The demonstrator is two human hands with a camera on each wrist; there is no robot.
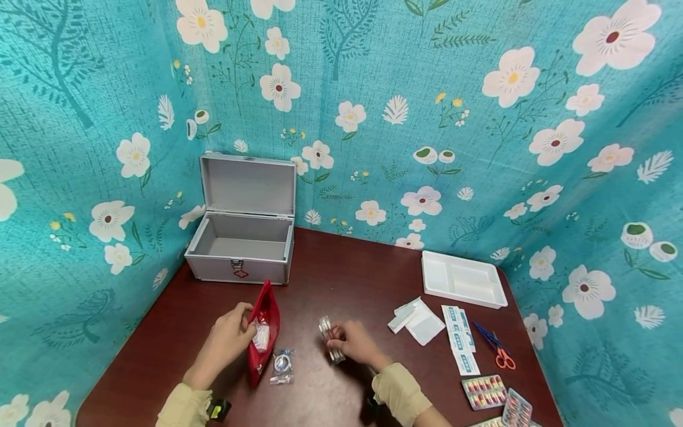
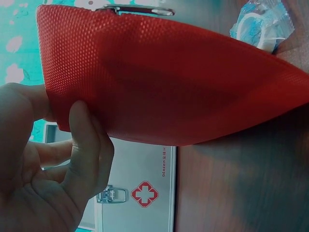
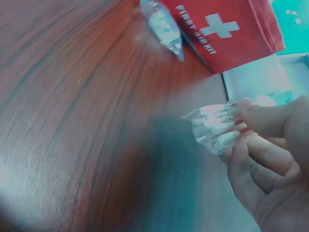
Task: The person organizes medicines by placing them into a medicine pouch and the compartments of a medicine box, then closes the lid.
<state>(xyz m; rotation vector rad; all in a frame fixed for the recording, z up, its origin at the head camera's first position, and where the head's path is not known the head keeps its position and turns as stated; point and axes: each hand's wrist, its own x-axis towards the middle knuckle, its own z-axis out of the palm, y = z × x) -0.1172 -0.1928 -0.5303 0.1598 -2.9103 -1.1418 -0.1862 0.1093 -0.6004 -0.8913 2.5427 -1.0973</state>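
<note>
Your left hand reaches forward, palm turned inward, with thumb and fingers pinching the edge of the red pouch. Your right hand is bent inward over the table, thumb and fingertips gripping a small clear packet. A loose, pale yellow sleeve sits pushed up behind your right wrist.

The pouch is woven fabric, finely dimpled, with a metal zip pull; the packet is thin, crinkled, shiny plastic around slim pieces. Beneath both hands the table is dark reddish wood, streaked with grain. Ahead of your left hand, the hard grey box stands with its lid up. To the right of your right hand lie flat white pads and, farther right, orange-handled scissors.

The pouch stands upright, its mouth gaping, white contents showing inside; its face toward your right hand bears a white cross and "FIRST AID KIT".
</note>
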